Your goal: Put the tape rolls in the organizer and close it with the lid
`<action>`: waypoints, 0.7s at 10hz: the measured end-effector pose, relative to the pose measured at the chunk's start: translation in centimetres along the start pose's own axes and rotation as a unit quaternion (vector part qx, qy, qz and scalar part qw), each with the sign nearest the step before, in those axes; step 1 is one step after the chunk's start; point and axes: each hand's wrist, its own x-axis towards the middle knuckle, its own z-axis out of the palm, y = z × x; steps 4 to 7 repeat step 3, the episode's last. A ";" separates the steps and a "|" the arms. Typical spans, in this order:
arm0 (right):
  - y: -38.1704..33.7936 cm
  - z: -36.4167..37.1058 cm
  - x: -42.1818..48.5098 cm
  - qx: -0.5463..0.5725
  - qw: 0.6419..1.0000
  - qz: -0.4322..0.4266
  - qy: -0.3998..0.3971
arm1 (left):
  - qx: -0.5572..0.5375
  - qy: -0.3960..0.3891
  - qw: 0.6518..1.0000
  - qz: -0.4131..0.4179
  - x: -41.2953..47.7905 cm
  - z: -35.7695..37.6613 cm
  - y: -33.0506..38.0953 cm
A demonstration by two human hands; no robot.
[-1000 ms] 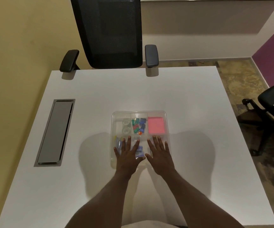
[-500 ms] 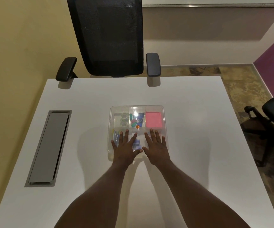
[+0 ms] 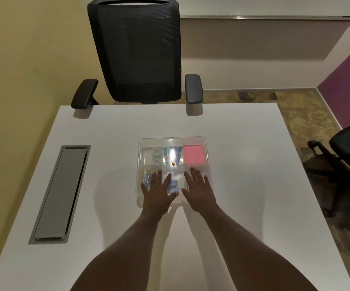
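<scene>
Under both palms sits the lid (image 3: 173, 141), a clear sheet lying flat over the organizer (image 3: 208, 164) at the middle of the white table (image 3: 243, 185), with the tape rolls (image 3: 156, 155) showing through it in the far-left compartment. The left hand (image 3: 158, 194) and right hand (image 3: 199, 190) rest spread and flat, gripping nothing, side by side on the lid's near half. Its far half lies straight ahead of the fingertips, about equally near to either hand, so any remaining press-down would likely go forward.

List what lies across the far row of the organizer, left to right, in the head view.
Clear tape rolls → mixed coloured small items under the glare → pink pad, all inside the clear organizer.
</scene>
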 end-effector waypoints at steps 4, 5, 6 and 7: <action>-2.0 1.1 -3.8 0.023 0.991 -0.039 0.124 | -0.002 0.042 0.999 0.028 -3.6 0.5 -1.9; -2.0 1.1 -3.8 0.023 0.991 -0.039 0.124 | -0.002 0.042 0.999 0.028 -3.6 0.5 -1.9; -2.0 1.1 -3.8 0.023 0.991 -0.039 0.124 | -0.002 0.042 0.999 0.028 -3.6 0.5 -1.9; -2.0 1.1 -3.8 0.023 0.991 -0.039 0.124 | -0.002 0.042 0.999 0.028 -3.6 0.5 -1.9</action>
